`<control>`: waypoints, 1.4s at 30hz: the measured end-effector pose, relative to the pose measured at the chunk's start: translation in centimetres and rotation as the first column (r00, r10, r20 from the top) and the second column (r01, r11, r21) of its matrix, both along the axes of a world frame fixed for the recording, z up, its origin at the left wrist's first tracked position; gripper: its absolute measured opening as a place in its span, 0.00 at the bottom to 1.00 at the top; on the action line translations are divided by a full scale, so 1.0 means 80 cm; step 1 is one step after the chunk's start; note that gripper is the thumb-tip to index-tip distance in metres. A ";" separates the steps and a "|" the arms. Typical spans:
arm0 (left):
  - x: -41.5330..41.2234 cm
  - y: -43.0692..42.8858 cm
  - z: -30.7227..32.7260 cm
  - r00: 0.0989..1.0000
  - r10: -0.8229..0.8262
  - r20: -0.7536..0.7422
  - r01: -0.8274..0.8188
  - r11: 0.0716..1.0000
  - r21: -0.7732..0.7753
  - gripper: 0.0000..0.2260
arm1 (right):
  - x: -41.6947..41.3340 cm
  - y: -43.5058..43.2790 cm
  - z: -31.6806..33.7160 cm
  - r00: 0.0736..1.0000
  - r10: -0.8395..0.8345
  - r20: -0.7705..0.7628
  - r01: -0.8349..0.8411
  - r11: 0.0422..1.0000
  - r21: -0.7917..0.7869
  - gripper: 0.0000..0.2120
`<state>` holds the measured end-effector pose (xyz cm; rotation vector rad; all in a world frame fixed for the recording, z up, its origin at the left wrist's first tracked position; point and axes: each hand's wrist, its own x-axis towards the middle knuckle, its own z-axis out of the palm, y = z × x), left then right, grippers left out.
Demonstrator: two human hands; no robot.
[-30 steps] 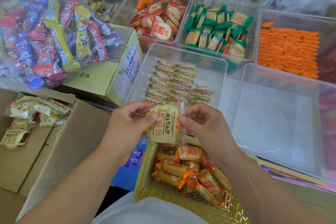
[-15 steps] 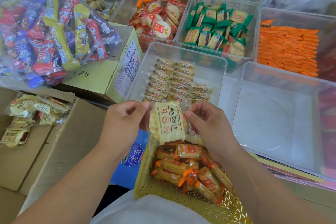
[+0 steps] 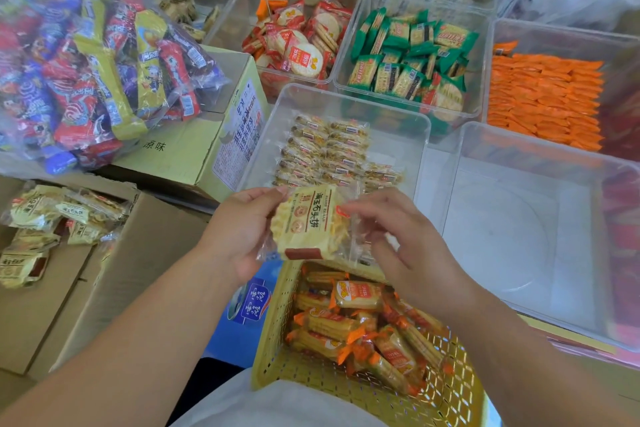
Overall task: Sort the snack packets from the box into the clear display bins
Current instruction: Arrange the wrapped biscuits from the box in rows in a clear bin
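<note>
Since the earlier frame the right hand [image 3: 412, 253] has loosened: the fingers that pinched the right edge of the snack packet [image 3: 308, 222] now fan out beside it, and the packet has turned a little more face-up toward the camera. The left hand [image 3: 239, 232] carries the load, thumb and fingers pinching the packet's upper left edge. The right fingertips sit at the clear film on its upper right corner, spread and only lightly curved, and I cannot tell whether they grip that film or just brush it. The packet hangs in the air above the far rim of the yellow basket [image 3: 277, 322], just short of the near wall of the clear bin [image 3: 398, 149] that holds the matching stacked packets [image 3: 325, 152]. Its long axis runs away from the person, roughly toward that bin, with the printed label reading top to bottom. The packets already in the bin lie crosswise in rows, so my guess is that this one needs about a quarter turn before it is laid in. The bin is straight ahead of the packet and slightly right, and the left hand, being the holder, is the nearer one to carry it forward. More of the same packets wait in the cardboard box [image 3: 104, 288] at the left, so the sorting looks far from finished
</note>
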<state>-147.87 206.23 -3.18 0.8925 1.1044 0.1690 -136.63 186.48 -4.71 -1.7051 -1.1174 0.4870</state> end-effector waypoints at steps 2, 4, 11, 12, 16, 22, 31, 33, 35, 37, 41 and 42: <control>0.009 0.001 0.000 0.999 -0.046 0.001 0.046 0.999 -0.020 0.07 | 0.003 0.004 0.004 0.965 -0.040 0.260 0.059 0.996 -0.064 0.21; 0.018 -0.002 -0.002 0.993 -0.121 0.005 0.121 0.992 -0.044 0.05 | 0.008 0.011 0.008 0.915 -0.084 0.394 0.125 0.989 -0.080 0.18; 0.013 0.022 -0.042 0.906 -0.187 -0.381 0.407 0.633 0.659 0.09 | 0.088 0.024 0.007 0.788 0.013 0.615 0.081 0.989 -0.126 0.15; 0.007 0.029 -0.055 0.852 -0.203 -0.482 0.515 0.486 0.706 0.17 | 0.104 0.026 0.007 0.769 0.010 0.639 0.123 0.979 -0.163 0.15; -0.010 0.041 -0.090 0.589 -0.264 -0.764 0.806 0.255 0.534 0.49 | 0.167 0.047 -0.001 0.639 0.044 0.768 0.292 0.909 -0.295 0.09; -0.020 0.050 -0.109 0.411 -0.174 -0.895 0.909 0.003 0.417 0.62 | 0.201 0.101 -0.029 0.630 0.359 0.689 0.430 0.577 -0.694 0.12; -0.021 0.062 -0.129 0.277 -0.257 -0.926 0.955 -0.028 0.294 0.66 | 0.218 0.142 -0.097 0.769 0.509 0.387 0.275 0.282 -0.919 0.12; -0.022 0.064 -0.132 0.285 -0.274 -0.919 0.953 -0.018 0.301 0.66 | 0.222 0.151 -0.103 0.811 0.498 0.307 0.212 0.238 -0.948 0.14; -0.023 0.065 -0.134 0.292 -0.285 -0.913 0.951 -0.010 0.308 0.65 | 0.224 0.160 -0.110 0.849 0.475 0.233 0.152 0.203 -0.967 0.18; -0.023 0.065 -0.135 0.291 -0.289 -0.912 0.951 -0.012 0.308 0.65 | 0.228 0.166 -0.117 0.887 0.424 0.184 0.115 0.183 -0.976 0.19; -0.023 0.065 -0.136 0.297 -0.303 -0.906 0.950 -0.004 0.312 0.64 | 0.233 0.169 -0.131 0.905 0.398 0.151 0.090 0.167 -0.982 0.16; -0.023 0.065 -0.136 0.300 -0.304 -0.904 0.949 0.000 0.314 0.64 | 0.231 0.168 -0.133 0.911 0.378 0.163 0.104 0.173 -0.979 0.14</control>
